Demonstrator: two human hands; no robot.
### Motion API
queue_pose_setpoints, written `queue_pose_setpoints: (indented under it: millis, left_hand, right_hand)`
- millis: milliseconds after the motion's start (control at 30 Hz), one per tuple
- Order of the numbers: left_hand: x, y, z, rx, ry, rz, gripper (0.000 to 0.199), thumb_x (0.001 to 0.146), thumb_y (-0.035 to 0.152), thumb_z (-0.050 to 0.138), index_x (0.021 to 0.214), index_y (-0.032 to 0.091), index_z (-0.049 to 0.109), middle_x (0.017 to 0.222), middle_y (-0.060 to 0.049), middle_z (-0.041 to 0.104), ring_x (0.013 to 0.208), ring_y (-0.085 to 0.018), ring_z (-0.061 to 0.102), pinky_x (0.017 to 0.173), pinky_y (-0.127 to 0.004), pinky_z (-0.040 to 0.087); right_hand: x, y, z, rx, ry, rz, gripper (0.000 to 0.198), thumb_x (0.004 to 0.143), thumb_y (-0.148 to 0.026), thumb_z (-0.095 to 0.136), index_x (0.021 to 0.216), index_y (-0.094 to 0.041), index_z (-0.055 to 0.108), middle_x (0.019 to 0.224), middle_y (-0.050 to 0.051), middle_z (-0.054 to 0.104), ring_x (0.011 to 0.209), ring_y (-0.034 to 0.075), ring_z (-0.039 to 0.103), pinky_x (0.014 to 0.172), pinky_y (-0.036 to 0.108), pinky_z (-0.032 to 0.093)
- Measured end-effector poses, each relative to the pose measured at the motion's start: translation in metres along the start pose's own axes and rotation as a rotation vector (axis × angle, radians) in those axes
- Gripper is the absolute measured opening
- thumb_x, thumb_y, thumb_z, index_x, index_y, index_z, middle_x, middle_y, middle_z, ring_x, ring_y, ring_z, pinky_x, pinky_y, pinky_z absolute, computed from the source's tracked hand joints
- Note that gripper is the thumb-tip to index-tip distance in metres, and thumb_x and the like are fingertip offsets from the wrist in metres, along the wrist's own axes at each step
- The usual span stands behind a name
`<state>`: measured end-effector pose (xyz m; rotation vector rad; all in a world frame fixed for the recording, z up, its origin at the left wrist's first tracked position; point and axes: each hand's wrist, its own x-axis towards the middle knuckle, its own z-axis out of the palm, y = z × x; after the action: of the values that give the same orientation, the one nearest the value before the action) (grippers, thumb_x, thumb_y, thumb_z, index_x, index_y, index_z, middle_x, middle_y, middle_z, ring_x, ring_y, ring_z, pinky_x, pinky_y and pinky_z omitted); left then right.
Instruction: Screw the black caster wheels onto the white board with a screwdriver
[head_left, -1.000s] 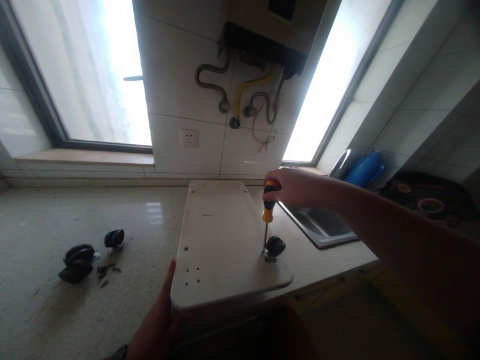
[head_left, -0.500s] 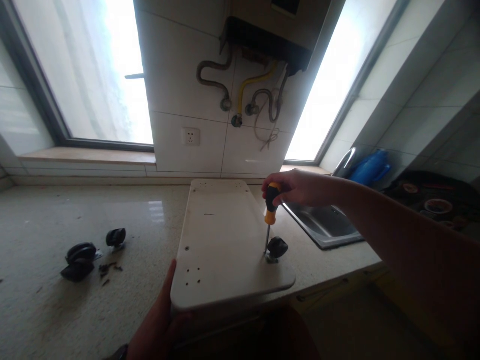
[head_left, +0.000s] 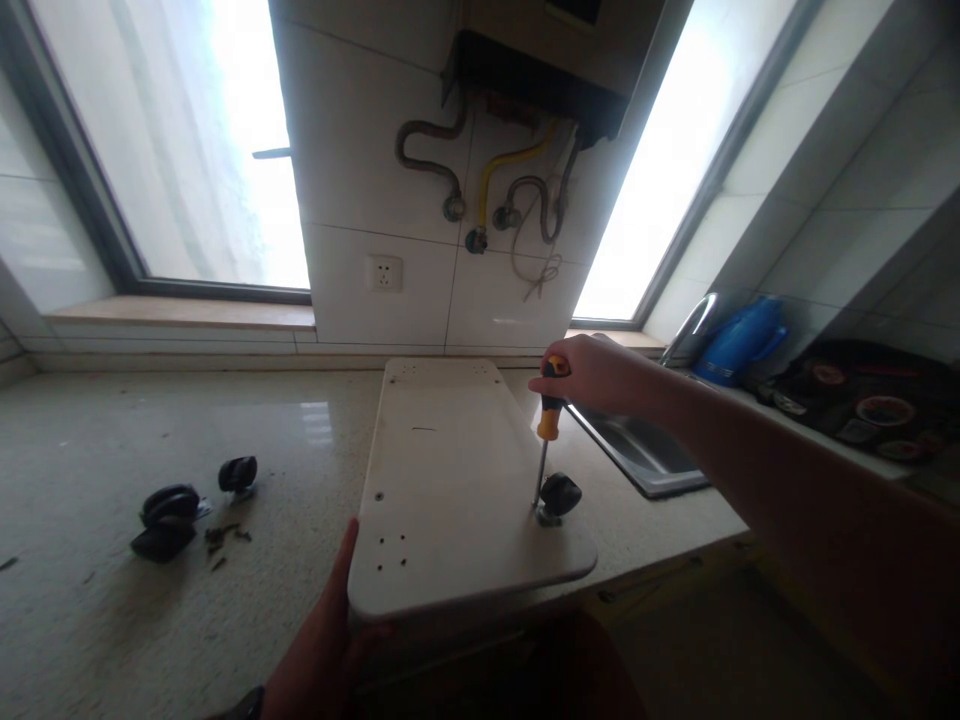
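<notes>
the left hand clasps the near left corner of a white board lying on the counter. loose black wheels and small screws sit left of it. another wheel stands on the board's near right corner, the tip of a screwdriver at its base; the right hand is wrapped around the handle. farther off are a sink and a blue jug.

Speckled countertop | white board | left: loose black casters | beside them: small dark screws
</notes>
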<state>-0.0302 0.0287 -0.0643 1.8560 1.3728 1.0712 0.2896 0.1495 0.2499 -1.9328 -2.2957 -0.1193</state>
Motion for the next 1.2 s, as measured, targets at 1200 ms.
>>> queue_pose_setpoints:
  millis: [1200]
  left_hand:
    - [0.001,0.002,0.001,-0.010,0.026,-0.039,0.094,0.091,0.037,0.059,0.165,0.028,0.001,0.168,-0.012,0.029,0.152,-0.033,0.033,0.121,-0.053,0.035]
  right_hand:
    - [-0.012,0.017,0.012,0.327,-0.049,-0.096,0.031,0.091,-0.051,0.060,0.101,-0.022,0.053,0.081,0.004,0.066,0.068,0.019,0.061,0.061,0.034,0.046]
